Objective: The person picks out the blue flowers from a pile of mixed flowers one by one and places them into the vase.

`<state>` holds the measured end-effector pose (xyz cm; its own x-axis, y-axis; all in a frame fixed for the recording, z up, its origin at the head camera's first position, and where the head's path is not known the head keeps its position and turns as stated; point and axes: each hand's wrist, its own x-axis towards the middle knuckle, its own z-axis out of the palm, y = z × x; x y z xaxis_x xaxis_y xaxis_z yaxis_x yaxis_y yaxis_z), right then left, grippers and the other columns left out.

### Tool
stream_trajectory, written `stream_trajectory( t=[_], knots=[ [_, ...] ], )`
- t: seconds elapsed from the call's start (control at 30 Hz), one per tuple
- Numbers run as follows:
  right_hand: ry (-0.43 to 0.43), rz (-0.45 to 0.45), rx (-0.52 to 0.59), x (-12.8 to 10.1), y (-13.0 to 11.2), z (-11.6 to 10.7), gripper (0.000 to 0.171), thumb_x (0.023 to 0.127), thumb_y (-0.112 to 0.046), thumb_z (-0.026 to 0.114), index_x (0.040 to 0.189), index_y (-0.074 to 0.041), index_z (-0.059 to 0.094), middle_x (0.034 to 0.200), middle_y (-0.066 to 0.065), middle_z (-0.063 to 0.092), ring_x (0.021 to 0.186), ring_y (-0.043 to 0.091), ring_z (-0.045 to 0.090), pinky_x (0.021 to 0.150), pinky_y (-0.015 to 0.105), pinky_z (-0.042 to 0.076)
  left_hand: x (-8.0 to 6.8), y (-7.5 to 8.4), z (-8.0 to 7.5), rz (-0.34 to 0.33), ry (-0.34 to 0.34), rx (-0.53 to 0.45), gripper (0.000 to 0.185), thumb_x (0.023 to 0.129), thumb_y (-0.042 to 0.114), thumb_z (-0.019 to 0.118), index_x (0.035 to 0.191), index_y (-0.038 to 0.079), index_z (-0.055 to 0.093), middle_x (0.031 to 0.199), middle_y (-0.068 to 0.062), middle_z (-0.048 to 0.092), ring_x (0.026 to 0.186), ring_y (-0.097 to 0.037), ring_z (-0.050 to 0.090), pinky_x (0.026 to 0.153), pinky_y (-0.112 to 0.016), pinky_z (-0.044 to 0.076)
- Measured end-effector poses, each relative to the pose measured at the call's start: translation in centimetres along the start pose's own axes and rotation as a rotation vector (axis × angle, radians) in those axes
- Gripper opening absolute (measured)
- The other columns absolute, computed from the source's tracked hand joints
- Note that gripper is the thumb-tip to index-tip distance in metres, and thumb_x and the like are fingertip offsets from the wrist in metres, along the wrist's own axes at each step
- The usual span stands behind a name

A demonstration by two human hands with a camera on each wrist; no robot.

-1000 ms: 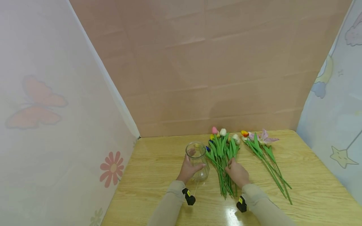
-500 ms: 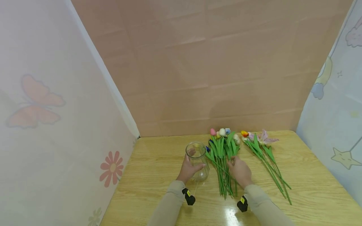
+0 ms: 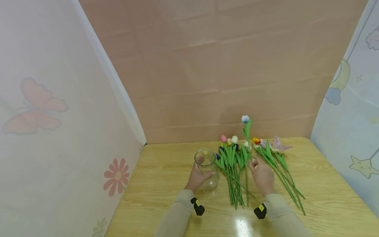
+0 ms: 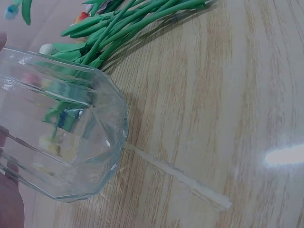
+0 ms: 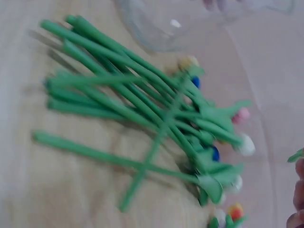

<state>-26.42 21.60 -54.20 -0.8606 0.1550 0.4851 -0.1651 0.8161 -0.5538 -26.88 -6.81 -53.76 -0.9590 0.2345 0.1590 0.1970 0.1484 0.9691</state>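
Observation:
My left hand (image 3: 199,177) grips a clear glass vase (image 3: 211,184) around its side; the vase stands upright on the wooden table, and its faceted base (image 4: 102,142) fills much of the left wrist view. My right hand (image 3: 263,176) pinches the stem of a blue-and-white artificial tulip (image 3: 245,119), raised above the others with its bloom up. Where that stem runs below the fingers is hard to tell. Between the hands lies a pile of tulips (image 3: 232,171) with pink, white, yellow and dark blue blooms. Only fingers (image 5: 298,194) of the right hand show in its wrist view.
Right of the right hand lies a second, smaller group of flowers (image 3: 285,177), with an orange-yellow tulip and a pale purple lily-like bloom. A brown sheet (image 3: 189,98) hangs behind the table (image 3: 157,171). Printed panels (image 3: 74,82) stand at both sides.
From the pile, my right hand has drawn out the blue-and-white tulip, moving right and lifting it. One crossing stem in the pile has swung to the right. The left hand and vase have stayed put.

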Motion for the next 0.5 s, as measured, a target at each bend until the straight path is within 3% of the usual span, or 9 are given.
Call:
stream_trajectory(
  t=[0.1,0.23,0.5],
  knots=[
    [0.111,-0.039,0.002,0.7,1.1,-1.1,0.035,0.097,-0.024,0.06,0.124,-0.002,0.062,0.071,0.007,0.067,0.032,0.004,0.024,0.031,0.023,0.023,0.0,0.0,0.1,0.002,0.005,-0.008,0.079,0.085,0.016,0.075,0.149,0.011,0.027,0.152,-0.014,0.033,0.144,-0.032,0.027,0.112,-0.062,0.022],
    [0.193,-0.033,-0.04,1.3,2.3,-2.9,0.034,0.093,-0.017,0.065,0.123,-0.001,0.064,0.076,0.013,0.068,0.034,0.005,0.026,0.033,0.025,0.023,0.0,0.1,0.1,0.002,0.008,-0.006,0.079,0.085,0.016,0.076,0.148,0.013,0.028,0.152,-0.011,0.034,0.143,-0.03,0.027,0.113,-0.061,0.022],
    [0.155,0.058,-0.134,0.6,5.4,-5.4,0.033,0.089,-0.014,0.069,0.121,-0.006,0.067,0.081,0.011,0.067,0.039,0.011,0.032,0.034,0.028,0.026,0.0,0.3,-0.2,-0.001,-0.01,0.012,0.082,0.084,0.021,0.077,0.149,0.013,0.027,0.154,-0.012,0.031,0.144,-0.029,0.027,0.113,-0.059,0.023]
  ],
)
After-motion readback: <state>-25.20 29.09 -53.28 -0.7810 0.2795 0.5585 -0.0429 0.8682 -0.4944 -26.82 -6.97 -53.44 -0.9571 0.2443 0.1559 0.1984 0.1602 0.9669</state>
